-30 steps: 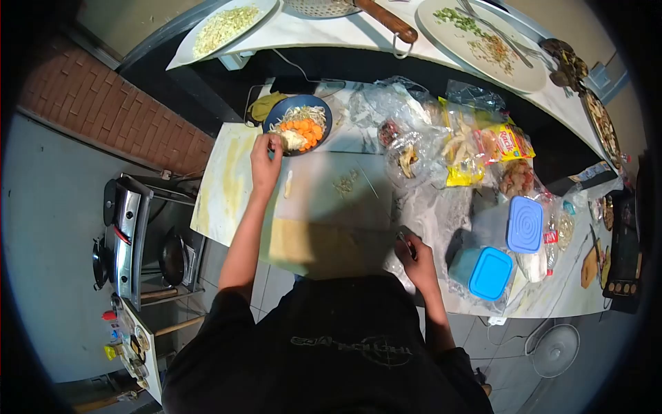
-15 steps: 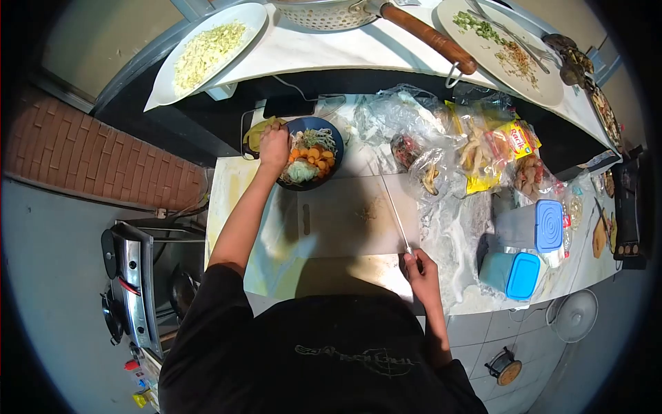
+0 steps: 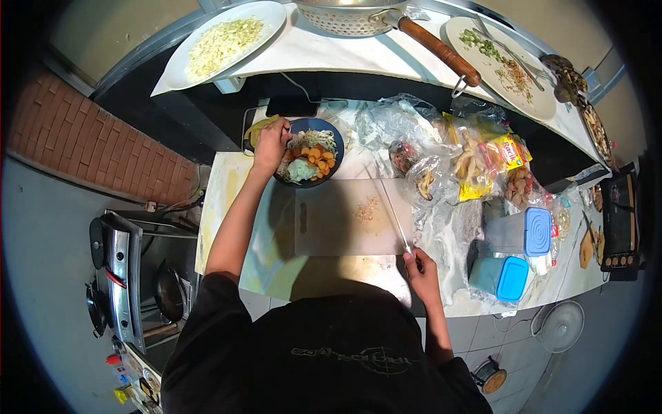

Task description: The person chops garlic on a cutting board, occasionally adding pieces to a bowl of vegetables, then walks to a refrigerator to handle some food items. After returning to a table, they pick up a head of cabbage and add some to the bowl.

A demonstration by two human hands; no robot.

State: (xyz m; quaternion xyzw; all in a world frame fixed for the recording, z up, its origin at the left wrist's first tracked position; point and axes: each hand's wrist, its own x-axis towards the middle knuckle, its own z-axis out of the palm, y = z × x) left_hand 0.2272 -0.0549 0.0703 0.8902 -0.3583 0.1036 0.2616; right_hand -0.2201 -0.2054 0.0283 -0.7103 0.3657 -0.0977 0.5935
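Observation:
My right hand (image 3: 422, 270) grips the handle of a long, thin knife (image 3: 394, 214), its blade lying across the right side of the white cutting board (image 3: 324, 234). Some small pale brown scraps (image 3: 367, 210) lie mid-board. At the left side of a dark blue plate (image 3: 334, 129), my left hand (image 3: 271, 143) is closed with fingers bent down; whatever is between them is too small to make out. Orange carrot slices (image 3: 316, 160), pale bean sprouts (image 3: 318, 140) and a whitish-green heap (image 3: 302, 170) fill the plate. A yellow-green item (image 3: 258, 131) lies beside my left hand.
Plastic bags of food (image 3: 465, 162) crowd the counter's right side, near two blue-lidded containers (image 3: 512, 278). On the raised shelf stand a plate of chopped vegetables (image 3: 181, 74), a perforated pan (image 3: 345, 19) with a wooden handle, and an oval plate (image 3: 545, 100) with forks. A stove (image 3: 127, 283) is at left.
My left hand has lifted slightly at the plate's edge, its fingers now more bent. My right hand and the knife stay about where they were. The whole view has shifted a little.

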